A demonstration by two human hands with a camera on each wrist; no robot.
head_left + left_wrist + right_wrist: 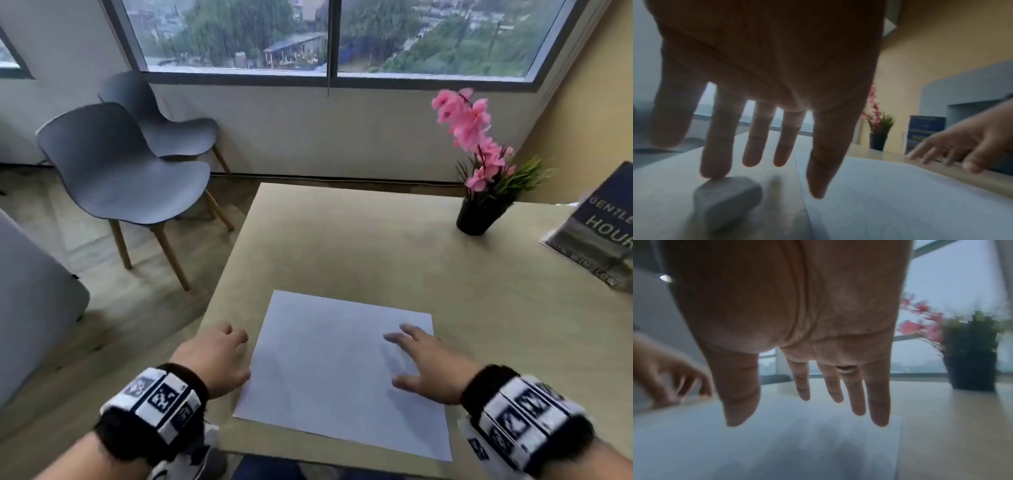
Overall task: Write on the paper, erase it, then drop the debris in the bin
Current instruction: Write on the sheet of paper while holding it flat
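The paper (pixel 339 370) is a white sheet lying flat on the near part of your table (pixel 376 246). Your right hand (pixel 431 366) floats just over its right side with the fingers spread and straight, holding nothing. Your left hand (pixel 215 359) is just left of the sheet, fingers spread too. In the left wrist view one fingertip (pixel 715 172) touches a small grey eraser (pixel 727 196) on the table beside the paper. A black pot with pink flowers (pixel 479 164) stands far right. A dark book (pixel 603 233) sits at the right edge. Two grey chairs (pixel 116 164) stand far left.
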